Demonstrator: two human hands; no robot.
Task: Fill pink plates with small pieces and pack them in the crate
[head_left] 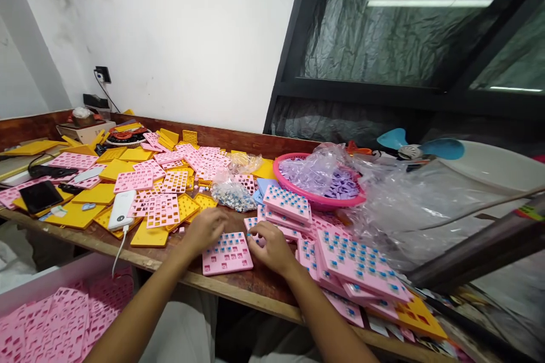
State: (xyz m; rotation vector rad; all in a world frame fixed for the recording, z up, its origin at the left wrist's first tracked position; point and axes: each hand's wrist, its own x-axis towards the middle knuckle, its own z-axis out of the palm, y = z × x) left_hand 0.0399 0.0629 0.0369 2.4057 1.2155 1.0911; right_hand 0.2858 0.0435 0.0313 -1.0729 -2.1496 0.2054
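A pink keyboard plate [225,264] lies flat near the table's front edge, its upper rows filled with small blue-topped switches [227,242] and its lower square slots bare. Over its upper left corner, my left hand [207,231] is bent with fingers apart, nothing visible in them. My right hand [272,247] is just beyond the plate's right edge, its fingers curled and thumb drawn in. A speck of blue shows at those fingertips, too small to name. Behind the hands sits a bag of loose switches [234,194]. Stacked pink plates with blue switches [360,261] stand to the right.
A pink basket [361,199] of purple pieces stands at the back right, beside clear plastic bags [387,221]. Yellow plates [149,235] and pink plates cover the left side, with a white power bank [122,210]. A box of pink plates [63,317] is lower left.
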